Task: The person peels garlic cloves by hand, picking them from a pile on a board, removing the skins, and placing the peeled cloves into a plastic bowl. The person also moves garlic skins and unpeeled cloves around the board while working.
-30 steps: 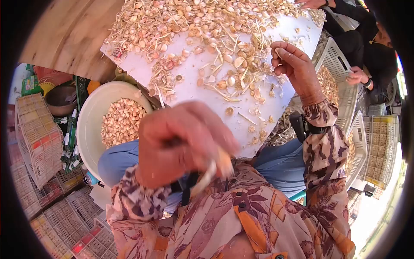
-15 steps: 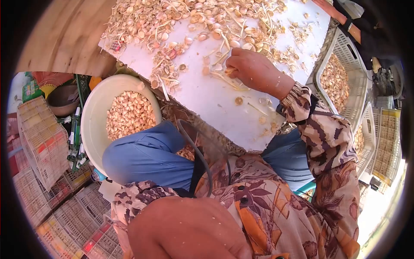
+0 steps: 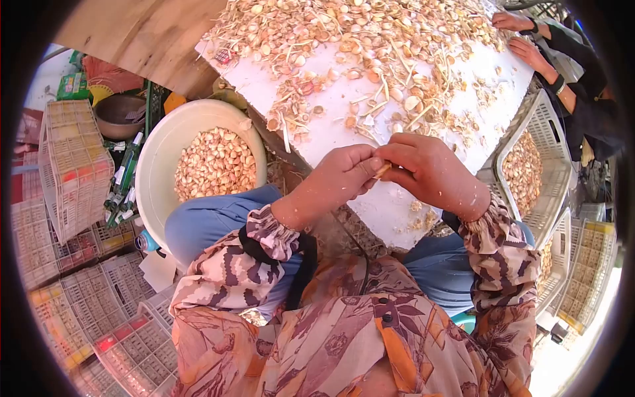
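Observation:
Over the near edge of the white tabletop, my left hand and my right hand meet with their fingertips pinched together. A small pale-tan garlic clove shows between the fingers, mostly covered by them. Past my hands lies a broad heap of garlic cloves, mixed with loose skins and dry stalks. A smaller cluster of garlic scraps sits near the tabletop's left edge.
At left stands a cream tub part-filled with garlic cloves. White plastic crates of cloves line the right. Stacked crates and green bottles occupy the far left. Another person's hands rest at the heap's far right.
My left hand has risen from low by my lap to meet my right hand. The right hand has drawn back from the heap toward me. The view has shifted slightly.

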A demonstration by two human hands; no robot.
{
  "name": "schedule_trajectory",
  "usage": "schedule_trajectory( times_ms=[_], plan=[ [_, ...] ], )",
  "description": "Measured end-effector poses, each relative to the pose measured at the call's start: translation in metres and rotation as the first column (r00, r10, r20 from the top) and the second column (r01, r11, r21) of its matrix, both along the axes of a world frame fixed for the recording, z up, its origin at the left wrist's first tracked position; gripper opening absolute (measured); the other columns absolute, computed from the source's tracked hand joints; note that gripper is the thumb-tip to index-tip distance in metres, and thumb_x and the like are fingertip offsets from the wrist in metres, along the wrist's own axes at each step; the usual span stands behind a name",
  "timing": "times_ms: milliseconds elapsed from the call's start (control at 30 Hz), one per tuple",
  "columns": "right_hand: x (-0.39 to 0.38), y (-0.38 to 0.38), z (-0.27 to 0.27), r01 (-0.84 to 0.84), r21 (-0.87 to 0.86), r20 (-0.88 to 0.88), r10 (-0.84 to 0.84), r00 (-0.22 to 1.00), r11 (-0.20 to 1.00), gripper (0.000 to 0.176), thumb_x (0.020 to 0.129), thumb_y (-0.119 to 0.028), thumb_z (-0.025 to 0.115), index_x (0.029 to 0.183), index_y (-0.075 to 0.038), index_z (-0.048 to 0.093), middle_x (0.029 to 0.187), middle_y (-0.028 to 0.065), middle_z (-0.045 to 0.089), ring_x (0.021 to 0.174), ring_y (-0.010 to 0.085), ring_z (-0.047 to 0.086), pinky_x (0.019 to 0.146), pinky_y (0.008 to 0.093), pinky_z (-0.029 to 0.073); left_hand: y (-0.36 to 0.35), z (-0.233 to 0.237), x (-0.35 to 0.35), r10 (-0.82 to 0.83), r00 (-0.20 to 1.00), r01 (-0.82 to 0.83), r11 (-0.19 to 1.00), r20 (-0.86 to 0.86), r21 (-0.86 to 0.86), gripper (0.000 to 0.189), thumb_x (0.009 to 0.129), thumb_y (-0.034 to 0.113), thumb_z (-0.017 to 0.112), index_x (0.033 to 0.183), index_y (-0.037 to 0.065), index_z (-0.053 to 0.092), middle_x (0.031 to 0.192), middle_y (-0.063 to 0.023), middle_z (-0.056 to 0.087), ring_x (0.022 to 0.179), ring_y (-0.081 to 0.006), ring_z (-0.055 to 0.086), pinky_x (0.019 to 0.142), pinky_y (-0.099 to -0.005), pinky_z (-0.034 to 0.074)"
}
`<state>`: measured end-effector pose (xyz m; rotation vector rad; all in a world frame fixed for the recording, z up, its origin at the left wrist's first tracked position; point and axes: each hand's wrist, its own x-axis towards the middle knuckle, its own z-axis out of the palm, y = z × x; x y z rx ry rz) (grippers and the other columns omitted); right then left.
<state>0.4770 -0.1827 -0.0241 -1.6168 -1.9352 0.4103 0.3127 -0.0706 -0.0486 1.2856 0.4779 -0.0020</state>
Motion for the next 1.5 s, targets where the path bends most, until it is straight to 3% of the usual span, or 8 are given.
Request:
schedule_trajectory(
  times_ms=[300,467,800,1000,1133,1267,1367,1500],
  plan=[
    [0.052,0.029,0.004,0.297,-0.123,-0.442,-0.321,0.838,0.947,0.013,0.081,-0.011,0.066,0.09,-0.002,0.066,0.075,0.0041,0.063,0.065,0.0098,0.057,0.062,0.0249,0.046,-0.014,0.045,-0.019,0.1,0.972,-0.08,0.992,0.212,-0.102,0.026,0.091,0.011,0.052,0.114,-0.002,0.051,0.083,-0.0042,0.056,0.065,-0.0073,0.045,0.058,-0.0193,0.039],
    [0.092,0.068,-0.043,0.46,0.073,0.194,-0.465,0.864,0.885,0.013,0.079,-0.013,0.061,0.085,-0.003,0.066,0.079,0.0133,0.062,0.072,0.0294,0.06,0.066,0.0363,0.048,-0.021,0.096,-0.042,-0.276,0.449,0.04,0.956,0.85,0.29,0.028,0.086,-0.001,0.048,0.11,-0.018,0.045,0.087,-0.0187,0.057,0.068,-0.0182,0.057,0.052,-0.0341,0.047],
    [0.075,0.075,-0.058,0.417,-0.014,0.395,-0.378,0.837,0.909,0.015,0.078,-0.013,0.059,0.088,-0.003,0.062,0.082,0.0152,0.06,0.077,0.0351,0.058,0.068,0.0429,0.046,-0.017,0.123,-0.054,-0.333,0.335,-0.239,0.875,0.882,0.421,0.016,0.075,0.004,0.065,0.086,-0.007,0.062,0.079,-0.0211,0.059,0.052,-0.0192,0.054,0.042,-0.0248,0.04],
    [0.073,0.043,-0.009,0.512,-0.255,-0.533,-0.561,0.633,0.82,0.019,0.086,-0.016,0.061,0.103,-0.006,0.062,0.074,-0.0024,0.057,0.062,0.0044,0.048,0.052,0.0198,0.039,-0.092,0.115,-0.06,0.382,0.317,-0.359,0.896,0.868,-0.263,0.018,0.077,-0.003,0.065,0.093,-0.01,0.061,0.082,-0.0236,0.059,0.053,-0.0259,0.055,0.045,-0.0326,0.046],
    [0.048,-0.003,0.042,0.199,-0.11,-0.917,-0.177,0.357,0.974,0.025,0.089,-0.018,0.058,0.109,-0.003,0.058,0.081,0.0021,0.06,0.053,0.0024,0.041,0.046,0.015,0.032,-0.034,0.1,-0.041,-0.261,0.487,0.398,0.916,0.834,0.054,0.028,0.09,0.011,0.052,0.115,-0.002,0.052,0.094,-0.0152,0.059,0.084,-0.021,0.06,0.072,-0.0281,0.049],
    [0.012,-0.023,0.063,-0.457,0.357,-0.897,0.436,0.077,0.815,0.023,0.081,-0.01,0.07,0.091,0.008,0.062,0.077,0.0205,0.063,0.061,0.0191,0.064,0.042,0.0244,0.047,-0.004,0.053,-0.013,0.26,0.857,-0.012,0.873,0.444,-0.487,0.024,0.089,0.016,0.05,0.108,0.001,0.048,0.103,-0.0194,0.052,0.065,-0.0116,0.048,0.055,-0.0256,0.042],
    [-0.024,-0.033,0.066,-0.516,0.485,-0.826,0.563,-0.006,0.706,0.019,0.08,-0.002,0.068,0.093,0.012,0.063,0.085,0.0254,0.063,0.065,0.024,0.065,0.047,0.0273,0.051,0.021,0.013,0.023,0.375,0.863,-0.267,0.907,0.339,-0.326,0.024,0.09,0.019,0.051,0.108,0.003,0.051,0.098,-0.0101,0.056,0.06,-0.0101,0.046,0.054,-0.0222,0.038],
    [-0.051,-0.036,0.07,-0.505,0.648,-0.759,0.538,-0.368,0.57,0.018,0.083,-0.002,0.061,0.097,0.009,0.061,0.08,0.0197,0.063,0.071,0.0326,0.062,0.055,0.037,0.049,0.02,-0.018,0.06,0.074,0.997,-0.05,0.663,0.001,0.747,0.019,0.088,0.017,0.053,0.099,0.002,0.056,0.086,-0.0107,0.063,0.07,-0.0223,0.06,0.06,-0.0342,0.046]
  ],
)
